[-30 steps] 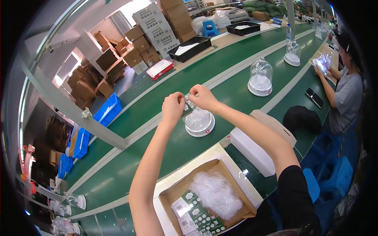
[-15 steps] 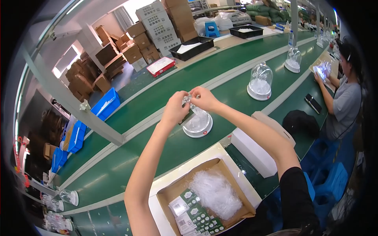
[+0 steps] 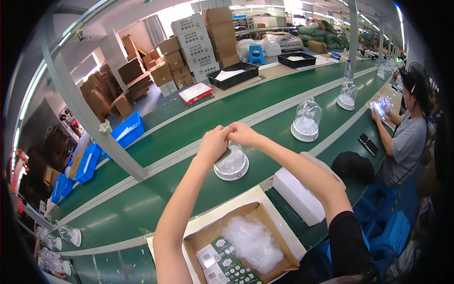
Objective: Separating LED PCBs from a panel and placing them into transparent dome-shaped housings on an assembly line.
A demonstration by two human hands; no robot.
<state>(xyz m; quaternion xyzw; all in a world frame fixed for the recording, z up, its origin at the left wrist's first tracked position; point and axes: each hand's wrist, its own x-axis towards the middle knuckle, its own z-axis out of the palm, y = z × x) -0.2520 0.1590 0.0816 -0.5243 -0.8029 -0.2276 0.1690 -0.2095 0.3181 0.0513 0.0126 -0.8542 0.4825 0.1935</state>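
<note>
My left hand (image 3: 214, 144) and my right hand (image 3: 243, 134) meet over the top of a clear dome (image 3: 235, 160) on a round white base (image 3: 232, 174). Both hands are closed, fingertips pinched together at the dome's peak; whatever they grip is hidden. Below the left fingers a dark flat edge, perhaps of a card, shows against the dome. White, crumpled-looking material fills the dome's lower part. Nearer me, an open cardboard box (image 3: 294, 261) holds a tangled bundle of clear, thin strands (image 3: 253, 244) and several green-and-white printed cards (image 3: 224, 260).
More domes (image 3: 306, 120) stand along the green conveyor belt (image 3: 265, 163). A long white box (image 3: 298, 196), a black cap (image 3: 352, 164) and a phone (image 3: 368, 144) lie to the right. A co-worker (image 3: 405, 130) sits there, holding a shiny clear item. A metal post (image 3: 90, 99) rises at left.
The view has tilted, so the scene sits lower. My fingers have drawn closer together over the dome's top, covering the gap seen between them before. The neighbouring domes have shifted slightly left in view.
</note>
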